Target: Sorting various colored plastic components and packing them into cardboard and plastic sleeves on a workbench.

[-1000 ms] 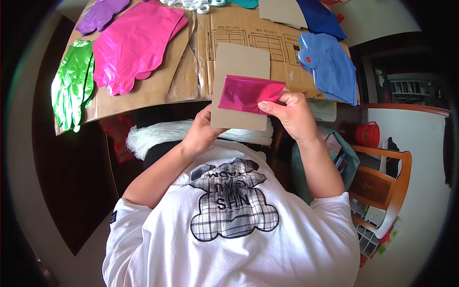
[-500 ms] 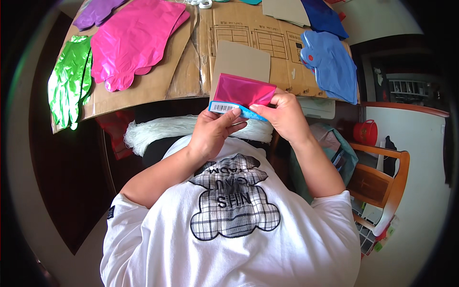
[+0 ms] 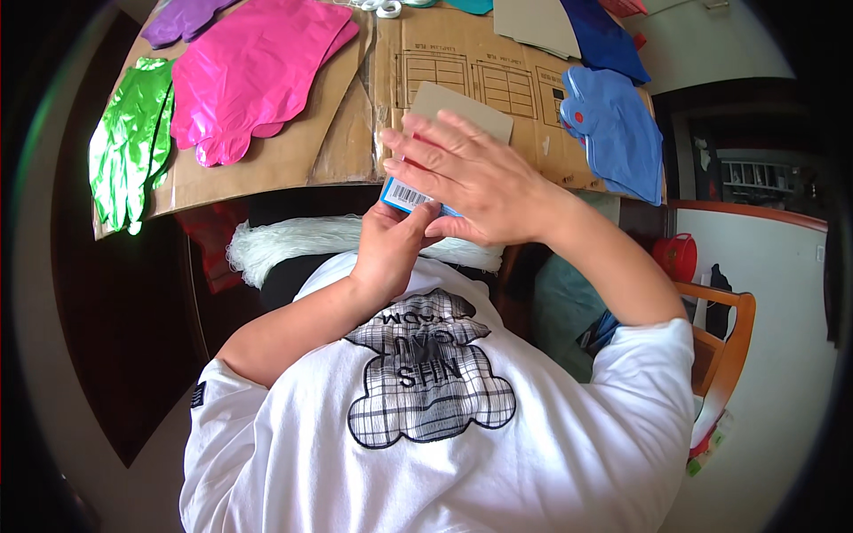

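My left hand (image 3: 388, 253) pinches the lower edge of a blue-edged packet header with a barcode label (image 3: 407, 195), thumb on top and fingers curled beneath. Over it lies my right hand (image 3: 498, 191), palm down, its fingers stretched out flat and slightly apart. Beneath the right hand is folded pink foil, and only slivers of it show between the fingers. A grey-beige cardboard piece (image 3: 462, 108) sticks out beyond the fingertips, its near part hidden by the hand.
The brown cardboard-covered table (image 3: 355, 147) bears flat foil balloons: green (image 3: 131, 142), pink (image 3: 253, 75), purple (image 3: 182, 19) and blue (image 3: 613, 133). Grey cards (image 3: 531, 25) sit at the far edge. A bundle of white string (image 3: 293, 244) lies across my lap. A wooden chair (image 3: 733, 333) stands at right.
My right hand has let go of the packet's right side and swung left, spreading flat over the pink foil. My left hand keeps its pinch, and the packet has tilted.
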Demonstrator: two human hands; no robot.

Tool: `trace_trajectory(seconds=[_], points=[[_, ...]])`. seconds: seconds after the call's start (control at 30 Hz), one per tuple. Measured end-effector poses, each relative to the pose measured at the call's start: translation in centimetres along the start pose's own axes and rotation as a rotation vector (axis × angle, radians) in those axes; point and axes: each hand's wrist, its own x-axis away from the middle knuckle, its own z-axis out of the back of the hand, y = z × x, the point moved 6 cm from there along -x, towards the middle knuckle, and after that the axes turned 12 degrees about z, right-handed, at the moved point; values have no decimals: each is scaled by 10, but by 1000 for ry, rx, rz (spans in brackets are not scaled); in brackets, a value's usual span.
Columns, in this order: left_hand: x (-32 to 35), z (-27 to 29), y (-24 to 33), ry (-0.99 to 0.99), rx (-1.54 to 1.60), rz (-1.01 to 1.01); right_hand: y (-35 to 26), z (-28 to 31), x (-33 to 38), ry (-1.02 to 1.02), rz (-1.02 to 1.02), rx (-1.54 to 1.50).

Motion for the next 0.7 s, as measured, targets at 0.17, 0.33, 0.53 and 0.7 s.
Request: trace_trajectory(seconds=[0.17, 0.33, 0.53, 0.7], points=[[-2, 6, -2, 8, 60, 98, 21, -46, 4, -142, 31, -60], [-3, 3, -6, -48, 117, 83, 20, -47, 3, -163, 34, -73], [-1, 0, -3, -15, 89, 59, 19, -44, 4, -181, 29, -68], [-1, -1, -2, -45, 120, 57, 17, -41, 3, -166, 38, -119]])
